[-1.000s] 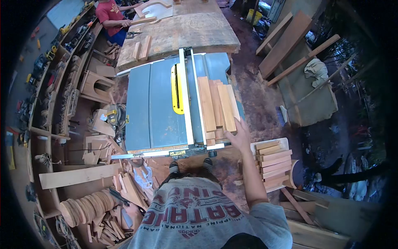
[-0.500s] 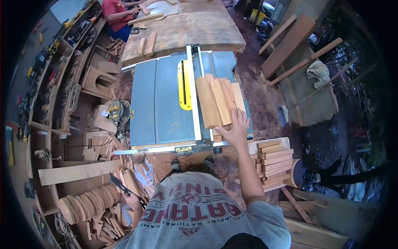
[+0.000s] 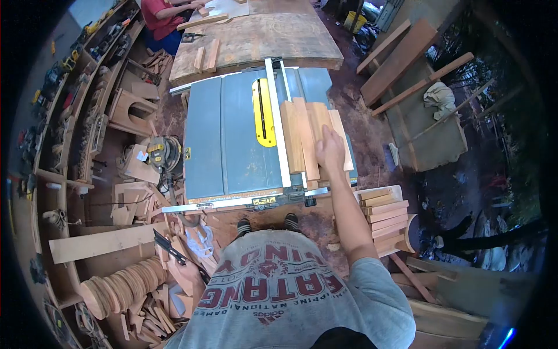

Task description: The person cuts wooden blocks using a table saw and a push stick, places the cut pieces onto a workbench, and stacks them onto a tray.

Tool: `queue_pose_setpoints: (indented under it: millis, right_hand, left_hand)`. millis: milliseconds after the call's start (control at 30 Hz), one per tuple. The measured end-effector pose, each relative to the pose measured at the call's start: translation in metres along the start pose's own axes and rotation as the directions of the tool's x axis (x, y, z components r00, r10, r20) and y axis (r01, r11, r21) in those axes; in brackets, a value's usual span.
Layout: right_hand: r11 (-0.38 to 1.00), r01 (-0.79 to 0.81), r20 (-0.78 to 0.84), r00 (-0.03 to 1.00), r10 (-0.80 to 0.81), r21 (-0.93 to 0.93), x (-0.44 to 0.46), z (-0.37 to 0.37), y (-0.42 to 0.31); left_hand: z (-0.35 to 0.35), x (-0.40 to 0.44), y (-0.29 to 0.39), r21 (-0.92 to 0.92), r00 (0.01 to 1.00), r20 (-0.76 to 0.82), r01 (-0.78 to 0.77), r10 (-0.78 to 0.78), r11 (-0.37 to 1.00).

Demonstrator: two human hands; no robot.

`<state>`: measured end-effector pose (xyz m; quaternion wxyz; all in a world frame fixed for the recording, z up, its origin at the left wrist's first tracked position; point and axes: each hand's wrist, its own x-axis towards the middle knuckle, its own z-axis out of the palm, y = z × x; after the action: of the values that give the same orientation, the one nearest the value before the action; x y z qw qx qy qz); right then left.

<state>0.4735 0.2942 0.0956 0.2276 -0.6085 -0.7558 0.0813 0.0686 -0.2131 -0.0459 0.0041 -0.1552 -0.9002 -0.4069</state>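
Several wooden pieces [image 3: 294, 136] lie side by side, lengthwise, on the right part of the blue table saw [image 3: 206, 139], right of its silver fence [image 3: 279, 125]. My right hand [image 3: 330, 152] is on the pieces toward the right of this group, its fingers curled over a piece. What lies under the palm is hidden. Down at the lower left, my left hand [image 3: 185, 272] is closed around a long black tool [image 3: 168, 247], whose exact kind I cannot make out. A yellow insert [image 3: 264, 113] sits left of the fence.
Another person [image 3: 160, 20] works at the wooden table [image 3: 261, 43] behind the saw. At the right, a white container [image 3: 397, 193] holds stacked wood blocks. Wood discs [image 3: 122, 288] and offcuts lie at the lower left, below tool shelves [image 3: 72, 128]. Boards lean at the upper right.
My right hand has moved from the near ends of the pieces farther up onto them. The pieces have shifted and sit straighter beside the fence. My left hand still holds the black tool.
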Motion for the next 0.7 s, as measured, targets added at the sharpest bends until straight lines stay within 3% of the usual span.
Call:
queue_pose_setpoints:
  millis: [33,67,133,200,267,400,467,500,567,600,667,700]
  right_hand:
    - [0.999,-0.045,-0.096,0.994,0.046,0.004,0.002,-0.001,0.001]
    - [0.999,-0.033,-0.093,0.995,0.033,-0.001,0.004,-0.001,0.002]
    - [0.997,0.008,-0.234,0.972,-0.026,-0.079,0.007,-0.001,0.000]
    - [0.998,0.014,-0.242,0.970,-0.029,-0.064,0.008,0.006,-0.005]
    - [0.990,-0.062,-0.053,0.997,0.056,-0.125,0.007,0.012,-0.012]
    - [0.973,-0.013,-0.119,0.993,-0.014,-0.230,0.004,0.006,-0.021]
    - [0.990,0.035,-0.005,0.999,-0.035,0.136,0.000,-0.004,-0.032]
    - [0.990,0.036,-0.002,0.999,-0.036,0.133,-0.008,-0.010,-0.040]
    - [0.950,0.301,0.382,0.871,-0.308,0.079,-0.029,-0.017,-0.061]
    - [0.948,0.307,0.380,0.870,-0.315,0.082,-0.040,-0.015,-0.068]
    - [0.861,0.446,0.374,0.863,-0.340,-0.246,-0.059,-0.013,-0.079]
    - [0.872,0.431,0.345,0.874,-0.341,-0.231,-0.060,-0.013,-0.081]
  left_hand:
    - [0.003,0.000,0.001,-0.015,1.000,-0.001,-0.003,0.003,1.000]
    - [0.004,0.000,0.002,-0.030,1.000,-0.002,-0.005,0.005,1.000]
    - [0.005,0.003,0.002,-0.049,1.000,0.001,-0.014,0.014,0.999]
    - [0.006,0.003,0.002,-0.062,1.000,0.008,-0.024,0.025,0.998]
    - [0.005,0.003,0.002,-0.071,0.999,0.015,-0.029,0.030,0.997]
    - [0.005,0.002,0.000,-0.101,0.999,0.018,-0.034,0.036,0.994]
    - [0.005,0.000,-0.001,-0.109,0.999,0.022,-0.029,0.031,0.994]
    - [0.004,-0.001,-0.002,-0.114,0.999,0.023,-0.028,0.030,0.993]
    - [0.002,-0.002,-0.004,-0.123,0.999,0.026,-0.029,0.033,0.992]
    - [0.001,-0.002,-0.004,-0.129,0.999,0.023,-0.029,0.033,0.991]
    - [0.000,0.000,-0.005,-0.141,0.999,0.024,-0.028,0.032,0.990]
    - [0.000,-0.001,-0.004,-0.150,0.999,0.027,-0.026,0.031,0.988]
